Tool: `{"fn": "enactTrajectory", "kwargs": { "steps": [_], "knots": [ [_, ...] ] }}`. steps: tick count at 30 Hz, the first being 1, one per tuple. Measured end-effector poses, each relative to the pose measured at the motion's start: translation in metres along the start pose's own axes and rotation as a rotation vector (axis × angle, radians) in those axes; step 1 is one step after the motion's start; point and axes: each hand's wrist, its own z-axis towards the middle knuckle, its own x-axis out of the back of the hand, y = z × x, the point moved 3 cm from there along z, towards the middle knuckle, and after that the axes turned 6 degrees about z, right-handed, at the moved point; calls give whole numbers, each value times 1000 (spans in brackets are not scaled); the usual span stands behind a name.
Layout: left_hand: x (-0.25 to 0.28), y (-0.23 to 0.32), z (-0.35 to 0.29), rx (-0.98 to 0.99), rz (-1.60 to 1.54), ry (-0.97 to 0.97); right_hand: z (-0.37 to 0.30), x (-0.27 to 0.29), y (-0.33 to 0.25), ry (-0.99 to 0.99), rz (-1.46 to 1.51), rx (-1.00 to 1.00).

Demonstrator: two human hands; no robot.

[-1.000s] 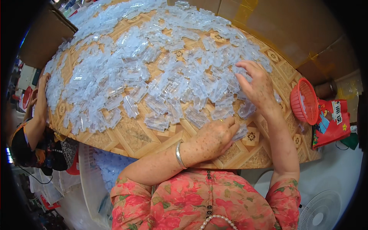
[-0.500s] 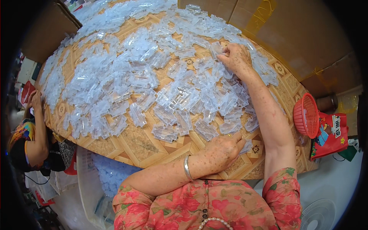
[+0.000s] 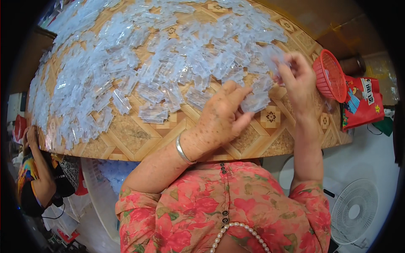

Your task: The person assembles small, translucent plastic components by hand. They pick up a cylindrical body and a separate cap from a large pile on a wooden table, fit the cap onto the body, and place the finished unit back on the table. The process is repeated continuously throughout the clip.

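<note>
Many flat, clear plastic pieces [image 3: 154,114] with a bluish tint are strewn in a loose layer over the wood-patterned table [image 3: 139,135]. My left hand [image 3: 221,116], with a silver bangle at its wrist, is low over the near edge of the layer. Its thumb and fingers close on a clear plastic piece [image 3: 256,101]. To the right, my right hand [image 3: 298,78] is raised a little, thumb and fingertips pinched on another clear plastic piece [image 3: 273,57], which is smeared by motion. More pieces lie just beyond both hands.
A red plastic basket [image 3: 329,76] and a red bag [image 3: 363,103] are at the table's right edge. Cardboard [image 3: 308,21] stands along the far right. A white fan [image 3: 354,211] is below right. At far left another person's arms [image 3: 38,156] show; a white bin [image 3: 95,181] sits under the table.
My right hand has come back from the far pieces toward me and right, now with a piece pinched. My left hand has moved left and up onto a piece. The view has shifted.
</note>
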Motion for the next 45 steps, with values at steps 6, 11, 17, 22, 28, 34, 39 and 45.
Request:
{"fn": "enactTrajectory", "kwargs": {
  "steps": [6,11,17,22,28,34,39,45],
  "knots": [
    [-9,-10,1,139,-180,8,-74,11,39,146,12,205],
    [-7,-13,0,343,-351,-183,-83,-18,29,6,-90,217],
    [-6,-9,5,448,-840,-169,-80,-13,27,24,122,222],
    [-4,-7,4,460,-932,-66,-78,-11,30,37,169,15],
    [-6,-12,4,467,-919,-84,-81,-25,31,-60,255,-42],
    [-1,-9,4,464,-1003,-149,-77,-19,37,-99,379,-122],
    [0,-12,3,478,-1063,-101,-70,-14,49,-56,308,-111],
    [2,-11,5,503,-1107,-88,-26,5,27,-108,8,-54]
  ]
}}
